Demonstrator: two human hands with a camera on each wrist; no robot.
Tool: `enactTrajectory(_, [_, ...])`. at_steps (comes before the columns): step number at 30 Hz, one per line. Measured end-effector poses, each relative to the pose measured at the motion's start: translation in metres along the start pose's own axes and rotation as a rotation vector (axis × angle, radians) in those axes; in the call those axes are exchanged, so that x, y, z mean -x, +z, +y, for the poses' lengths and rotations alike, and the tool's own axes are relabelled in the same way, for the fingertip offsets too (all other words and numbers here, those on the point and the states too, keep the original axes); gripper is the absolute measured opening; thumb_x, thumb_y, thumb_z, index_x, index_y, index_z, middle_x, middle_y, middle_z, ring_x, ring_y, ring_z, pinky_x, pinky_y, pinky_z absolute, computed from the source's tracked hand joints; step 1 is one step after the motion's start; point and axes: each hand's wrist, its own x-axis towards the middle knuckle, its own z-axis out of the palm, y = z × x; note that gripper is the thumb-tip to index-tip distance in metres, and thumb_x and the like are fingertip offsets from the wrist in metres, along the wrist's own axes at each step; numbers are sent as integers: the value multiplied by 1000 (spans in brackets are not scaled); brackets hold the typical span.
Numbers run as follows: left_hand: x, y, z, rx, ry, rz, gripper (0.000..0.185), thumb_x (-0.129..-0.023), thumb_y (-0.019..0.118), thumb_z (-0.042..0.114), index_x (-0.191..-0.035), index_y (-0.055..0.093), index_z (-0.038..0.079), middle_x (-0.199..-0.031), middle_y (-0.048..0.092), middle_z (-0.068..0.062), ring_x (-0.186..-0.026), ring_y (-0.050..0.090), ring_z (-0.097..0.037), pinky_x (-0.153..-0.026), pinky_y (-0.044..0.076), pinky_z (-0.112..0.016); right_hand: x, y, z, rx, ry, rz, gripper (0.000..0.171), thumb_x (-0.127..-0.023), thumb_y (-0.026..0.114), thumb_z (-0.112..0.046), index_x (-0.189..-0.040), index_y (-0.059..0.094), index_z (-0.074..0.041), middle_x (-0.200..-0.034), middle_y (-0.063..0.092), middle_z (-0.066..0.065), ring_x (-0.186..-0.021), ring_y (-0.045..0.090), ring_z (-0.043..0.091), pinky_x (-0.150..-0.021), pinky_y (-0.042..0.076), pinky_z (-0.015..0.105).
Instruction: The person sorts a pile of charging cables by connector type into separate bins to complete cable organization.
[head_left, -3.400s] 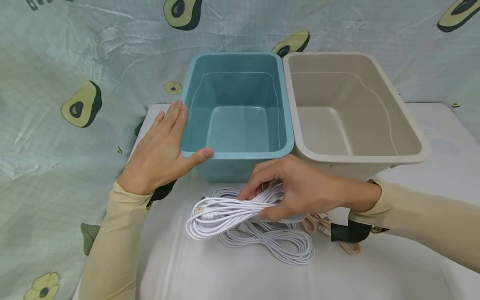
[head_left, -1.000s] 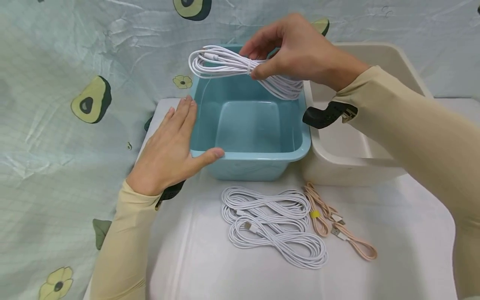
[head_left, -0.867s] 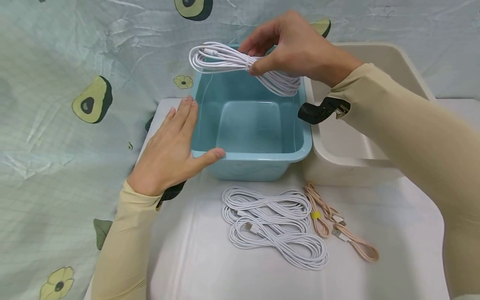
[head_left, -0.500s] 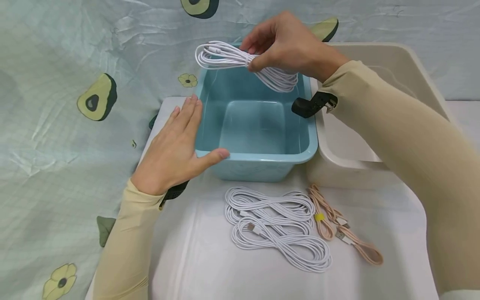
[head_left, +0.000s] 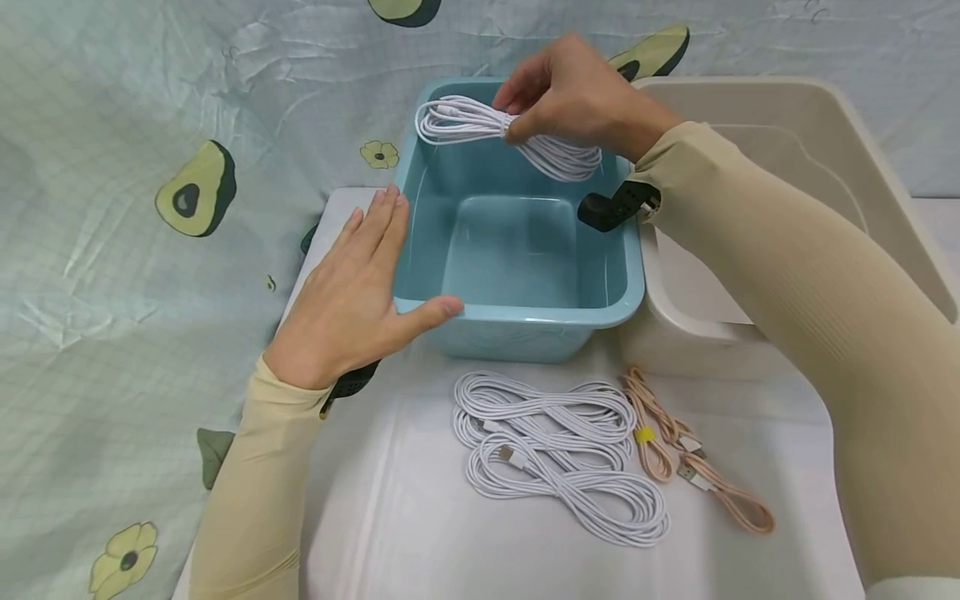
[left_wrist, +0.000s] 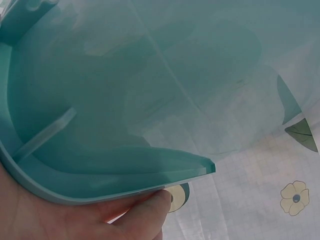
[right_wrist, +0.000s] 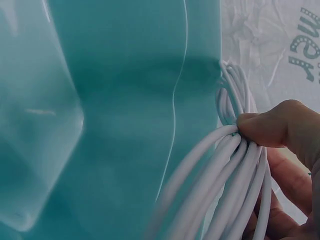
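A coiled white cable (head_left: 558, 157) hangs over the back part of the blue bin (head_left: 525, 315), pinched near its tied middle by my right hand (head_left: 577, 100). In the right wrist view, thumb and fingers press on the white cable (right_wrist: 215, 185), its loops fanning toward the camera. My left hand (head_left: 345, 287) lies with straight fingers against the bin's left front corner, thumb along the front rim. From below, the left wrist view has the left hand (left_wrist: 90, 220) touching the blue rim (left_wrist: 75, 200). The inside of the blue bin holds nothing visible.
A beige bin (head_left: 697, 333) stands right of the blue one, partly hidden by my right sleeve. In front lie more coiled white cables (head_left: 600, 504) and tan cables (head_left: 738, 508), one with a yellow tie. A patterned sheet (head_left: 90, 275) hangs behind and left.
My right hand lifted the coiled white cable from the pile to over the blue bin, then lowered it slightly. The left hand stays at the rim. The view has shifted a little.
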Motion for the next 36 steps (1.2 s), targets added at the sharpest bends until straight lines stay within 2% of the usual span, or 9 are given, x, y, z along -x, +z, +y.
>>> enactTrajectory(5, [0,0,1,0,0,-4,114,-92,49,81,-165,12,3,-175,10,-14,-165,12,-28,-138,10,-43,-1,2,1,10,-4,-24,39,-92,80,-22,-130,73,-18,-119,68,4,-102,61,18,-104,58,29])
enactTrajectory(12, [-2,0,2,2,10,-4,115,-91,45,84,-165,12,3,-175,11,-14,-165,12,-28,-138,10,-42,1,1,3,-1,-5,-15,39,-92,79,-20,-131,73,-16,-117,67,5,-102,60,18,-103,58,30])
enactTrajectory(19, [-4,1,2,11,24,-5,116,-90,42,86,-165,12,2,-175,12,-15,-165,13,-28,-138,10,-42,5,2,7,3,-48,-20,47,-93,77,-23,-138,67,-14,-134,65,7,-119,57,14,-109,53,33])
enactTrajectory(26, [-8,4,2,19,19,-26,117,-90,43,86,-165,10,2,-175,10,-15,-165,12,-28,-138,9,-42,7,0,9,-34,-87,-38,35,-95,75,-23,-127,71,-12,-108,65,-7,-106,58,12,-106,51,34])
enactTrajectory(31, [-12,7,0,20,25,-23,116,-91,46,84,-165,11,2,-175,10,-15,-165,12,-28,-138,9,-42,12,-4,4,-37,-113,-33,32,-95,75,-23,-125,72,-14,-105,65,-9,-103,59,11,-99,50,30])
enactTrajectory(36, [-17,9,-4,26,23,-22,113,-92,51,79,-165,13,1,-175,12,-16,-165,12,-29,-138,9,-42,20,-5,-6,-41,-150,-45,30,-93,77,-21,-121,74,-13,-107,69,-3,-101,62,11,-96,53,26])
